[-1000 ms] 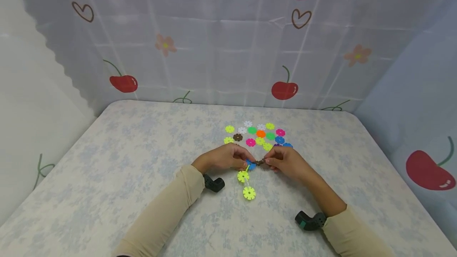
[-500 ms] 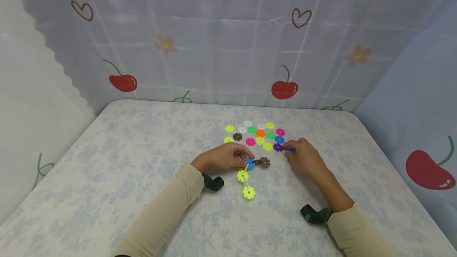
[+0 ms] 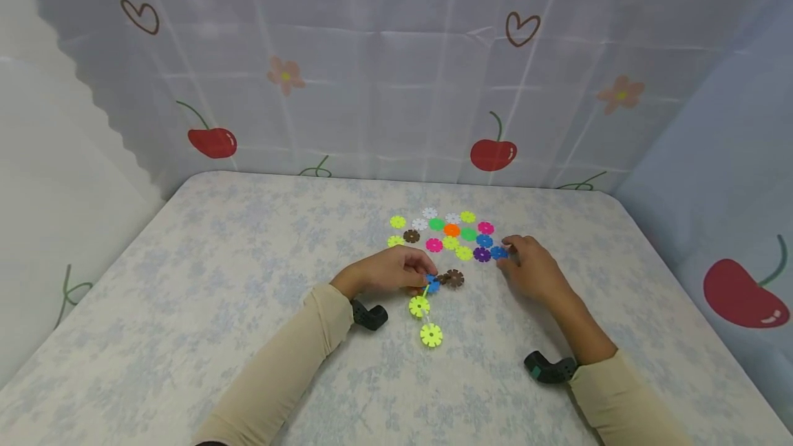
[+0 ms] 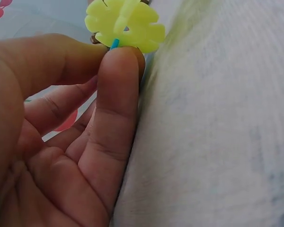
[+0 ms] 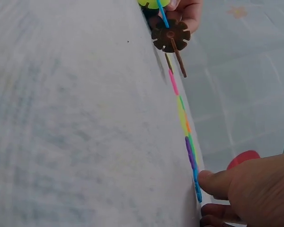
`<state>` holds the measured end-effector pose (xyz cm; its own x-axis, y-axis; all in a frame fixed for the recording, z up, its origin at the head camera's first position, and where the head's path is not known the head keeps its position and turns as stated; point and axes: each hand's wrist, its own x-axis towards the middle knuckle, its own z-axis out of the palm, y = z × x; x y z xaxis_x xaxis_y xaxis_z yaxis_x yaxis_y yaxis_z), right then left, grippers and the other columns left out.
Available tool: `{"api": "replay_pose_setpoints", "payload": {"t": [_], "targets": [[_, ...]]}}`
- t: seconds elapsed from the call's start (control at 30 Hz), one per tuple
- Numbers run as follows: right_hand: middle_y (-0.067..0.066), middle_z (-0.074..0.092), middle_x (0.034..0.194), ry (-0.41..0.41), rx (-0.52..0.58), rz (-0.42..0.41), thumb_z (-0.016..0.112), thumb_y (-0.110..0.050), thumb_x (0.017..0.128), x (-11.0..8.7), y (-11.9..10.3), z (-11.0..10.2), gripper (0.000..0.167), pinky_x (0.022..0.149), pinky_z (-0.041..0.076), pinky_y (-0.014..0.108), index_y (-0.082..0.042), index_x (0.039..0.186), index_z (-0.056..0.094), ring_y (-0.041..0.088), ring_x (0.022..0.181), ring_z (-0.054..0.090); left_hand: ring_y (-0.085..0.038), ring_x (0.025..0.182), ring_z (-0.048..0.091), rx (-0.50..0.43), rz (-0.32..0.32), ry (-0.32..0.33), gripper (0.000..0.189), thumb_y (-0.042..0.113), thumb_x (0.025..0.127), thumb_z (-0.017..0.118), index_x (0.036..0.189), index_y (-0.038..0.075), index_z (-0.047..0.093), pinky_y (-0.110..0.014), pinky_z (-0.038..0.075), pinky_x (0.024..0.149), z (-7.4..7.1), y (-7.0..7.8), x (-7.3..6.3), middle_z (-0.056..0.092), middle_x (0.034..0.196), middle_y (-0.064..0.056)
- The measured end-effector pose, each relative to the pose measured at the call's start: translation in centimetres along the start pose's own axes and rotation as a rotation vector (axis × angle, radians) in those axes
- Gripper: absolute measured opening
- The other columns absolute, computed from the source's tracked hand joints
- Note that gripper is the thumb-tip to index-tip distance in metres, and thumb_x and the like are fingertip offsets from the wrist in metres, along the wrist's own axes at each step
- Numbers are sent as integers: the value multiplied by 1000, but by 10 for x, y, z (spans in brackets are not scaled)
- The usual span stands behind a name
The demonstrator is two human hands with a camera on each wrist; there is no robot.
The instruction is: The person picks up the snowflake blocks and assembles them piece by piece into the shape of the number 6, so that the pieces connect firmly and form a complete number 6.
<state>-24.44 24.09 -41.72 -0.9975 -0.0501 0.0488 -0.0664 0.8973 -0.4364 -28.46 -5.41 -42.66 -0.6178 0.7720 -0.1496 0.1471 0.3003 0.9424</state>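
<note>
In the head view my left hand (image 3: 387, 272) pinches the blue snowflake disc (image 3: 432, 284) of a small joined chain. Two yellow discs (image 3: 419, 306) hang from it toward me, linked by a pale piece, and brown discs (image 3: 455, 278) stick out to the right. The left wrist view has a yellow disc (image 4: 125, 23) just beyond thumb and fingertip, with a sliver of blue at the pinch. My right hand (image 3: 531, 268) is beside a loose blue disc (image 3: 498, 252), thumb and fingers apart around its right edge. In the right wrist view the thumb (image 5: 215, 183) is close to that disc's edge.
Several loose discs lie flat behind the hands, among them a purple disc (image 3: 482, 255), an orange disc (image 3: 452, 230) and a dark brown disc (image 3: 411, 236). A patterned cloth covers the table (image 3: 248, 246). A printed curtain (image 3: 384, 88) hangs behind it.
My right hand has left the brown disc and moved right and away to the loose blue disc. The left hand keeps its pinch on the chain, nearly still.
</note>
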Motion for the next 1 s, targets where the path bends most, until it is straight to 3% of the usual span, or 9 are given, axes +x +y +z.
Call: {"api": "replay_pose_setpoints", "payload": {"t": [0.1,0.37,0.47,0.6,0.73,1.0], "targets": [[26,53,113,-28,-9,5,66,-12,99,0,0,0,39,89,50,54,5,133,58,38,99,57,-19,84,64,5,2,-2,24,3,101,59,125,2,65,-32,56,81,0,0,0,66,106,-8],[14,61,96,-145,147,-8,70,-8,95,-4,-6,-17,18,74,51,41,-1,104,56,29,86,57,-19,76,59,38,9,-19,38,4,101,57,137,11,64,-31,52,77,-1,2,-2,64,116,-4],[8,61,89,-219,214,-62,72,-7,94,-6,-12,-17,16,67,51,34,-5,104,60,23,78,56,-18,75,59,46,2,-22,39,4,100,57,138,12,63,-31,52,76,-1,2,-2,67,108,-6],[1,63,86,-281,234,-177,75,-6,92,-9,-24,-12,12,69,53,33,-9,102,68,20,79,59,-17,71,57,44,2,-25,40,4,100,58,138,13,63,-29,51,74,-1,1,-1,66,89,-7],[-2,65,85,-251,220,-226,76,-6,90,-13,-35,-6,10,70,53,33,-12,90,68,18,81,60,-16,69,55,46,1,-28,41,4,100,57,139,14,63,-29,49,73,-1,0,0,63,80,-6],[-4,67,82,-167,178,-255,77,-3,87,-18,-44,-2,15,66,53,32,-12,84,66,15,76,61,-14,70,55,87,4,-32,40,5,101,56,140,14,63,-28,49,72,-2,1,-2,66,82,-4]]}}
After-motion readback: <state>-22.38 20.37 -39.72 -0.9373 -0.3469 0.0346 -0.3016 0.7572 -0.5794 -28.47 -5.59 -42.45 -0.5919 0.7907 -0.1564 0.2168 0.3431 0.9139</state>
